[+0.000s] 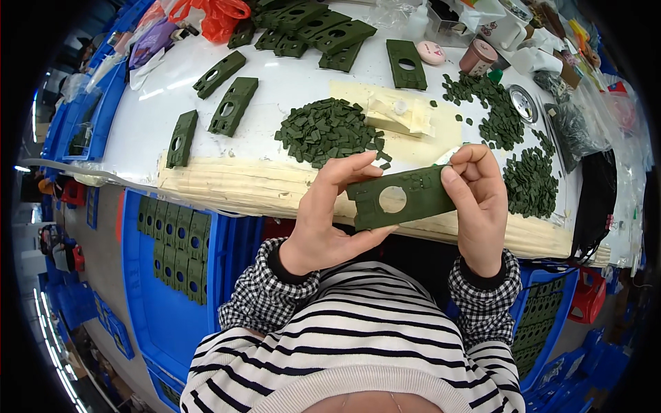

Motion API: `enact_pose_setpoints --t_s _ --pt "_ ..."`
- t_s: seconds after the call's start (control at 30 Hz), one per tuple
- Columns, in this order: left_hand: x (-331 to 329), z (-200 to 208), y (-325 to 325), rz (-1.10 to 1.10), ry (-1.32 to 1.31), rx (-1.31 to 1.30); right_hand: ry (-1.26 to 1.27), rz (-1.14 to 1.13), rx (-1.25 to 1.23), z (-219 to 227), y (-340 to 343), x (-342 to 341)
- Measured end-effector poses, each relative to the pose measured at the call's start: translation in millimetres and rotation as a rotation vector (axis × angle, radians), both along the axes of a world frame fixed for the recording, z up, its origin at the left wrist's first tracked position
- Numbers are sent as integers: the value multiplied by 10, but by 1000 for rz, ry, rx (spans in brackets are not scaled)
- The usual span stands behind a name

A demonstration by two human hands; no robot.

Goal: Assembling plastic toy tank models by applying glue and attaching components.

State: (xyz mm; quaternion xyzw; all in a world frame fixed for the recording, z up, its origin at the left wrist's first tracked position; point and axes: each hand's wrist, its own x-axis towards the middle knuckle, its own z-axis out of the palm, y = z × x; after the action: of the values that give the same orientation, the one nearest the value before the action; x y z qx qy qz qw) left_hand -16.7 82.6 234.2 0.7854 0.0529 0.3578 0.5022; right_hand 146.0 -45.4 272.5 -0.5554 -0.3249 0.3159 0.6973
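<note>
A dark green plastic hull plate [425, 196], long and flat with a round hole, is held level in front of my chest. My left hand [311, 221] grips its left end, thumb along the lower edge and fingers at the upper side. At the other end, my right hand [482, 219] pinches the right corner between thumb and curled fingers. Something small and white [447, 157] shows by the right fingertips; what it is I cannot make out. Just beyond my hands lies a heap of small green plastic pieces [323, 131], beside a cream-coloured block [399, 113] on the table.
Similar hull plates [234, 107] lie at the table's left, more stacked [310, 27] at the back. Further small pieces [530, 182] spread at right near a round metal tin [523, 103] and a pink jar [478, 58]. Blue crates [165, 323] with plates stand below the padded table edge [227, 182].
</note>
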Motion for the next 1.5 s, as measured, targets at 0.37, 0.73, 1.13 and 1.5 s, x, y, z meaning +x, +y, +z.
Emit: enact_pose_setpoints --t_s 0.37,0.73,1.13,1.5 --pt "-1467 596 457 -468 60 -196 -145 -88 8 -61 -80 108" --pt "-2013 467 1083 1234 204 4 -262 11 16 -46 -127 87" --pt "-2023 -193 2437 1243 615 36 -272 -27 3 -45 -256 80" --pt "-1861 -61 2299 1139 703 113 -250 13 -16 -23 -212 49"
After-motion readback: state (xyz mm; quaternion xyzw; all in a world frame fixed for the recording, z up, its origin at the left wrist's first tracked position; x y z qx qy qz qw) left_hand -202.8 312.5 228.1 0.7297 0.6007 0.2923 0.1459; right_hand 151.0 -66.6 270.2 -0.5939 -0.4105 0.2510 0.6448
